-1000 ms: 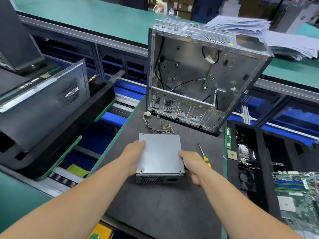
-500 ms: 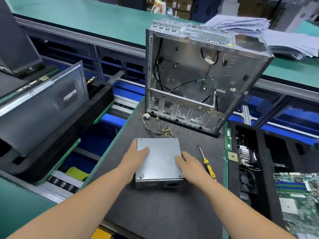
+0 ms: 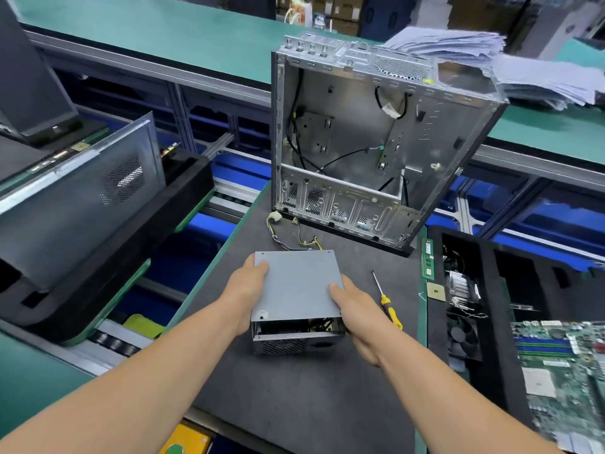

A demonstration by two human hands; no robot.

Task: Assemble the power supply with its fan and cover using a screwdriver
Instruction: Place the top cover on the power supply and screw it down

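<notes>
The grey power supply (image 3: 288, 342) stands on the dark mat (image 3: 294, 404) in front of me. Its flat metal cover (image 3: 296, 283) is raised at the near edge, and a gap shows dark parts inside above the meshed front wall. My left hand (image 3: 244, 291) grips the cover's left edge, thumb on top. My right hand (image 3: 355, 309) grips its right edge. The supply's yellow and black cable bundle (image 3: 294, 239) trails behind it. A yellow-handled screwdriver (image 3: 386, 301) lies on the mat just right of my right hand. A black fan (image 3: 461, 335) sits in the foam tray at right.
An open metal computer case (image 3: 370, 142) stands upright behind the supply. A black foam tray (image 3: 540, 283) at right holds a memory stick, a heatsink and a green motherboard (image 3: 566, 381). Another case (image 3: 75, 198) rests on foam at left. Paper stacks (image 3: 523, 67) lie on the far bench.
The cover's near edge has lifted off the power supply body, opening a gap at the front. Both hands slid a little along the cover's sides, and the screwdriver is now uncovered.
</notes>
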